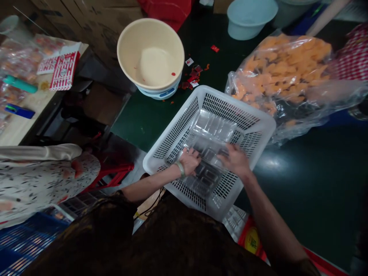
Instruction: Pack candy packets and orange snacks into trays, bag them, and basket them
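Observation:
A white slotted plastic basket sits in front of me at the edge of the dark green table. Inside it lie several clear plastic trays with moulded compartments. My left hand, with a pale bangle at the wrist, has its fingers curled over the left side of a clear plastic tray. On that tray's right side, my right hand grips with thumb and fingers, slightly blurred. The trays overlap, so I cannot tell how many are between my hands.
A cream basin stands on a scale beyond the basket, near small red packets. At right is a clear bag of orange pieces, with a co-worker's checked sleeve behind. Another person is at left.

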Tool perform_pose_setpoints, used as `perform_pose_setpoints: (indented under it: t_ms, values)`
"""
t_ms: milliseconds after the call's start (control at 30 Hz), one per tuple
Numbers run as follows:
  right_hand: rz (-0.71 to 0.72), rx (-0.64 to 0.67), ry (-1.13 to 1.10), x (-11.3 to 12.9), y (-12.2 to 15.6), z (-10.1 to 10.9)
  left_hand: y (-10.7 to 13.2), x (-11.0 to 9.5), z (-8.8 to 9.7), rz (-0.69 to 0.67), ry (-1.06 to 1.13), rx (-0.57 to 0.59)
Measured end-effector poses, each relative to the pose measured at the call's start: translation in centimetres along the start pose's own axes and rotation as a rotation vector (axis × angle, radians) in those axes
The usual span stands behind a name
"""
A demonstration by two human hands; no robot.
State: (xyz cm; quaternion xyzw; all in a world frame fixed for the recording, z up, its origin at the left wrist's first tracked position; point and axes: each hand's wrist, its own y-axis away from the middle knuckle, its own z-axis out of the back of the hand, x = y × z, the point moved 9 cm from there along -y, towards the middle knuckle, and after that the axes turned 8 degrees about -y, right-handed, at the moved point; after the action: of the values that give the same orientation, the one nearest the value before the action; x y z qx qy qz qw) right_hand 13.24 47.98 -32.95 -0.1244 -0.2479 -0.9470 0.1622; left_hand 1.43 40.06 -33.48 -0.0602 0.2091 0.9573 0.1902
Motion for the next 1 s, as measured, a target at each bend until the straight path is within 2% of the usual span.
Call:
perform_pose_setpoints:
  t_ms: [33,100,167,233,300,400,500,567,633,767,833,900,933,1000]
  values:
    - [-0.06,-0.039,0.072,-0.6,-1.1,0.7,0.5,-0.1,0.0,0.009,-0.002,-0.014]
    - [-0.127,-0.004,0.177,-1.0,-2.9,0.8,1.4,-0.1,-0.1,0.023,-0.005,-0.042]
    - [-0.126,0.069,0.205,-0.6,-3.8,0.2,2.0,-0.2,0.0,-0.002,0.033,-0.08]
    - [-0.118,0.063,0.213,-0.1,-3.8,0.1,2.1,0.4,0.4,-0.032,0.149,-0.149]
    - [-0.117,-0.029,0.223,0.2,-3.2,0.9,1.6,2.6,1.4,0.033,0.313,-0.27]
    - [-0.079,-0.148,0.209,0.6,-2.2,2.2,0.0,7.8,2.0,0.295,0.526,-0.379]
    - [0.019,-0.136,0.012,0.9,-2.5,2.6,-2.2,10.9,2.1,0.43,0.63,-0.372]
    - [0.108,-0.114,-0.203,1.2,-3.1,3.2,-3.3,11.7,2.8,0.449,0.665,-0.404]
    - [0.179,-0.124,-0.398,1.3,-3.5,4.6,-3.7,12.2,4.0,0.461,0.702,-0.452]
    - [0.221,-0.185,-0.661,1.1,-2.9,9.2,-2.2,13.0,7.6,0.493,0.773,-0.624]
    - [0.223,-0.158,-0.748,1.4,-1.8,10.6,-0.4,12.7,9.5,0.414,0.821,-0.722]
    - [0.239,-0.101,-0.746,2.4,-0.3,10.5,1.5,11.7,10.0,0.286,0.854,-0.701]
    - [0.253,-0.063,-0.704,3.0,0.4,9.8,2.3,11.0,9.3,0.252,0.855,-0.628]
    - [0.266,0.029,-0.561,4.3,2.0,6.6,3.9,9.9,6.2,0.277,0.812,-0.416]
